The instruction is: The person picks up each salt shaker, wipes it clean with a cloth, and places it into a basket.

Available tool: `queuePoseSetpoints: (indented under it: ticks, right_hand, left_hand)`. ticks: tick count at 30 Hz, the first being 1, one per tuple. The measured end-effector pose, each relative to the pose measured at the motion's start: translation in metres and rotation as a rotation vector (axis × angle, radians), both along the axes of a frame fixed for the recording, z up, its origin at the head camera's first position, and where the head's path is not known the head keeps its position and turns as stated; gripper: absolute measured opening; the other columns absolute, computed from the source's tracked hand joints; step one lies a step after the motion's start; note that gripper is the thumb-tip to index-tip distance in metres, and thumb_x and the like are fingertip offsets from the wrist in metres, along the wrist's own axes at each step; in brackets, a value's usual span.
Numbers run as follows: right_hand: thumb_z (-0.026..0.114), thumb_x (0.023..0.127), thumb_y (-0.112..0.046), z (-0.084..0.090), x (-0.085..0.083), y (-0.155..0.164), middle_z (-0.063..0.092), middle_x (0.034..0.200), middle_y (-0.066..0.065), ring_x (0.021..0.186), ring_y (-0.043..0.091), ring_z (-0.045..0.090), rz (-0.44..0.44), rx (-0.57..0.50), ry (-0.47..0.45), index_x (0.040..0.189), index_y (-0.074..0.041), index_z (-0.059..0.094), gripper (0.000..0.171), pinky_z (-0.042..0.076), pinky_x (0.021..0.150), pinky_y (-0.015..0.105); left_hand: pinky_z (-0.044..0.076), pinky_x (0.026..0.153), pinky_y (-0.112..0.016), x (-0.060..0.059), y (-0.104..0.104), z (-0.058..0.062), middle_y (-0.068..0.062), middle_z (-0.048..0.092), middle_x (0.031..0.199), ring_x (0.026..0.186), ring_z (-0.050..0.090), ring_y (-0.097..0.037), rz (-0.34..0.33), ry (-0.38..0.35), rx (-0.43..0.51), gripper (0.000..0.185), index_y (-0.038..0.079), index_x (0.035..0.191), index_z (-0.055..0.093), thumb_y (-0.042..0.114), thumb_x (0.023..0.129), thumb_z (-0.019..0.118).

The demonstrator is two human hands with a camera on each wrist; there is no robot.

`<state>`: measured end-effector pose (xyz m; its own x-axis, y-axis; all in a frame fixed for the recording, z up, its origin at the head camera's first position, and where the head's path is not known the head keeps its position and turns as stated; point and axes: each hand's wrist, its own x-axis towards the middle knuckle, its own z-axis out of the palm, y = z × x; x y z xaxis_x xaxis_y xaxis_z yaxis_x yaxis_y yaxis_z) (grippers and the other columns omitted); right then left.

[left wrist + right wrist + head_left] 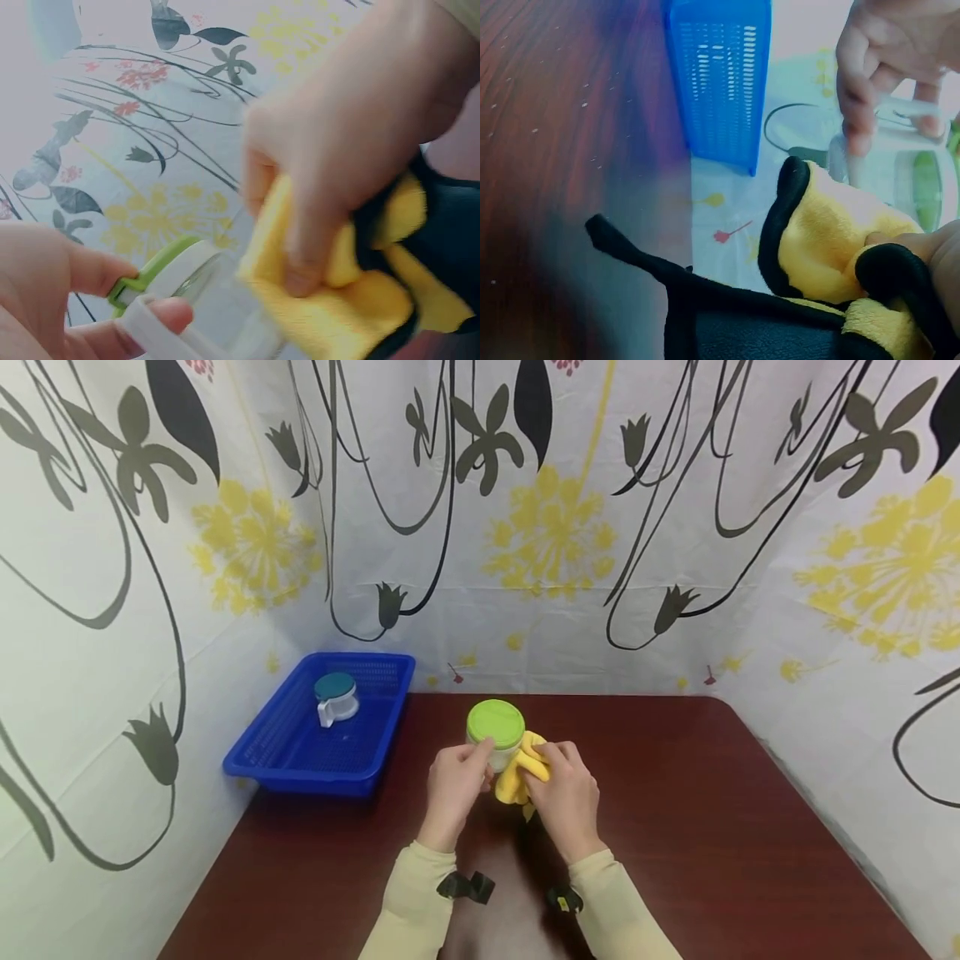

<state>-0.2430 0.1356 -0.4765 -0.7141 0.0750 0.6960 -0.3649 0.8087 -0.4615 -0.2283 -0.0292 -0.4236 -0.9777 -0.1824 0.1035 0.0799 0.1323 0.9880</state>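
Observation:
My left hand grips the handle side of a clear jar with a light green lid, held tilted above the table. In the left wrist view the thumb lies by the green lid and fingers pass behind the white handle. My right hand holds a bunched yellow cloth against or close beside the jar's right side. Black edging runs round the cloth in the right wrist view, and a dark flap of it hangs down. Part of the jar's body is hidden behind cloth and hands.
At the back left of the dark red-brown table stands a blue plastic basket. Inside it is another jar with a teal lid and white handle. A patterned curtain surrounds the table's back and sides. Small specks lie on the tabletop.

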Motion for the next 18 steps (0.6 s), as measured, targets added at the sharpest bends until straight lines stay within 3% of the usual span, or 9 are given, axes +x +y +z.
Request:
queuePoseSetpoints:
  ticks: [6, 13, 18]
  right_hand:
    - [0.089, 0.077, -0.022, -0.005, -0.003, 0.005, 0.06, 0.105, 0.002, 0.08, 0.025, 0.066, 0.03, -0.021, -0.045, 0.113, -0.016, 0.072, 0.04, 0.056, 0.065, 0.045]
    - [0.088, 0.079, -0.023, -0.005, -0.001, 0.007, 0.06, 0.108, 0.0, 0.084, 0.021, 0.065, 0.055, -0.052, -0.064, 0.116, -0.017, 0.072, 0.041, 0.055, 0.069, 0.042]
    - [0.085, 0.081, -0.023, -0.003, 0.001, 0.008, 0.06, 0.11, -0.001, 0.084, 0.019, 0.064, 0.077, -0.07, -0.05, 0.119, -0.018, 0.071, 0.041, 0.054, 0.068, 0.042]
  left_hand:
    - [0.055, 0.057, -0.031, -0.001, -0.004, -0.001, -0.016, 0.061, 0.065, 0.057, 0.059, -0.024, -0.045, -0.034, 0.077, 0.046, -0.004, 0.069, 0.065, 0.036, 0.092, 0.07]
    - [0.049, 0.053, -0.025, -0.002, -0.004, -0.008, -0.013, 0.057, 0.062, 0.054, 0.055, -0.02, -0.033, -0.056, 0.142, 0.05, -0.004, 0.065, 0.06, 0.037, 0.091, 0.071]
    - [0.048, 0.056, -0.026, -0.003, -0.005, -0.013, -0.011, 0.055, 0.061, 0.056, 0.054, -0.021, -0.007, -0.066, 0.128, 0.05, -0.002, 0.064, 0.058, 0.038, 0.091, 0.07]
